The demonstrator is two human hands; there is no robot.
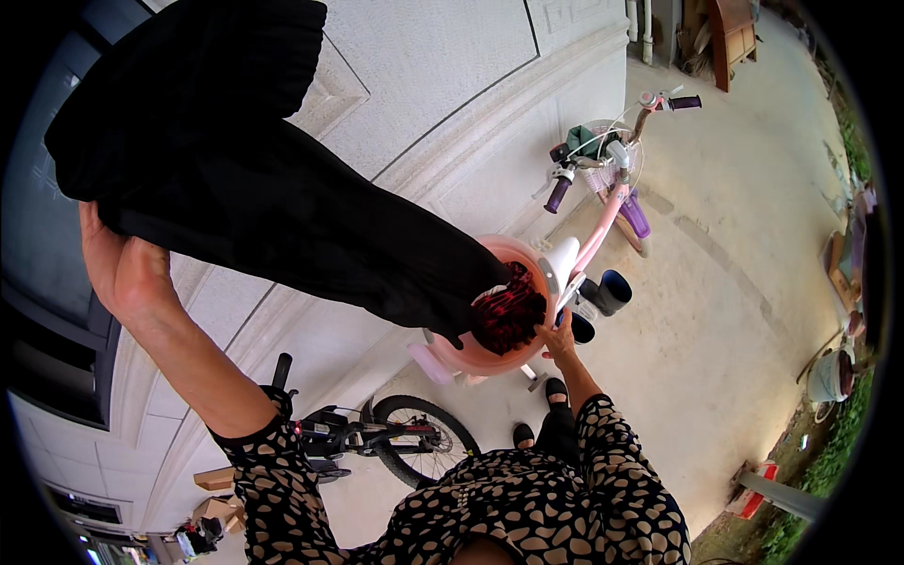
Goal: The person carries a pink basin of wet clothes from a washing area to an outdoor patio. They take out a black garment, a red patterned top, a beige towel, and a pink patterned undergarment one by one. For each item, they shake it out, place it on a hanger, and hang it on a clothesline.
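Note:
My raised left hand [132,268] is closed on a black garment that looks like trousers [282,198], its fingers hidden behind the cloth. One long leg of the garment slants down to the right and ends in a pink plastic tub [524,250]. Inside the tub lies a crumpled dark cloth with a red pattern [508,315]. At the tub's right rim is my right hand [558,337], thumb toward the inside and fingers bent over the edge.
Beyond the tub stands a pink bicycle [603,221] with a white front basket. A black bicycle [405,433] is close by on the left, beside the pale wall [452,113]. Dark boots [612,292] stand right of the tub. A white bucket [829,377] is at the far right.

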